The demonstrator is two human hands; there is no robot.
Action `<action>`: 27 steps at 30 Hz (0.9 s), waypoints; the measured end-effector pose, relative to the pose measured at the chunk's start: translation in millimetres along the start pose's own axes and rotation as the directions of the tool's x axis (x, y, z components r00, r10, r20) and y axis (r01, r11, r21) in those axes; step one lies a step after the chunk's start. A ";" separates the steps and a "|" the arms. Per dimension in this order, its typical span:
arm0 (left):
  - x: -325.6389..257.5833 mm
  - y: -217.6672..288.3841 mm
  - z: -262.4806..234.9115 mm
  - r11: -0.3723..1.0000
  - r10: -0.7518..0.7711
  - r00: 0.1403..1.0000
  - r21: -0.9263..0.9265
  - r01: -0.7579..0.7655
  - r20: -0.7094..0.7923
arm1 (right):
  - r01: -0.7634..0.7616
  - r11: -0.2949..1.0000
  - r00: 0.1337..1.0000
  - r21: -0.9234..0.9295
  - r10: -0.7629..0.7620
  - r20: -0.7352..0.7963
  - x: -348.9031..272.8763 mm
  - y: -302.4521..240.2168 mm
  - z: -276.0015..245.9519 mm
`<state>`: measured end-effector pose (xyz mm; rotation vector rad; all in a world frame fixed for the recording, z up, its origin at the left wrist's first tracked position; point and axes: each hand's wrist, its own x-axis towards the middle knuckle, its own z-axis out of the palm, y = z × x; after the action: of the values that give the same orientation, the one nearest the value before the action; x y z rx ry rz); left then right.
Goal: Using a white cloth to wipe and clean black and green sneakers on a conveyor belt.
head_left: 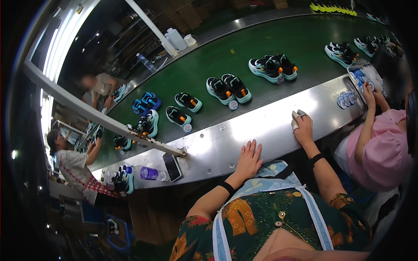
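My left hand (249,160) lies flat at the near edge of the metal ledge (261,117), its fingers stretched out and holding nothing. Farther right, my right hand (303,127) rests on the same ledge with fingers a little bent and apart; pale coverings wrap some of its fingers. I see nothing in it. Beyond the ledge, a pair of black sneakers (228,89) with mint soles and orange heel tabs stands on the green conveyor belt (217,58), a round tag at its near side. Another such pair of sneakers (273,68) stands farther right.
A white post (109,122) meets the ledge at left, beside a phone (172,166) and a bottle with a purple label (149,173). Round tags (347,99) lie at right near a co-worker in pink (379,148). More people work at left. Several more shoes line the belt.
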<state>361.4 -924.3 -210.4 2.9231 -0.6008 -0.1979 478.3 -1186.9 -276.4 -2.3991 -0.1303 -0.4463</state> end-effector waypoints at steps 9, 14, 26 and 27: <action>-2.9 1.5 7.3 0.999 0.013 0.997 -0.031 -0.016 -0.071 | 0.015 1.000 1.000 -0.018 -0.015 -0.019 -1.9 12.2 9.1; -5.8 -0.8 6.5 0.998 0.019 0.997 -0.056 -0.023 -0.081 | 0.036 0.999 0.999 -0.038 -0.037 -0.035 -1.5 12.6 12.5; 1.6 -4.0 17.1 1.000 0.010 0.997 -0.004 -0.011 -0.071 | 0.061 0.995 0.996 -0.074 -0.065 -0.061 3.0 20.1 17.8; 0.7 -3.9 16.9 1.000 0.019 0.997 0.014 -0.018 -0.081 | 0.052 0.995 0.998 -0.082 -0.055 -0.036 2.6 18.7 17.5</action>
<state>360.8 -923.0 -227.7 2.9209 -0.6191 -0.0734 489.6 -1189.9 -299.4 -2.4699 -0.1621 -0.5311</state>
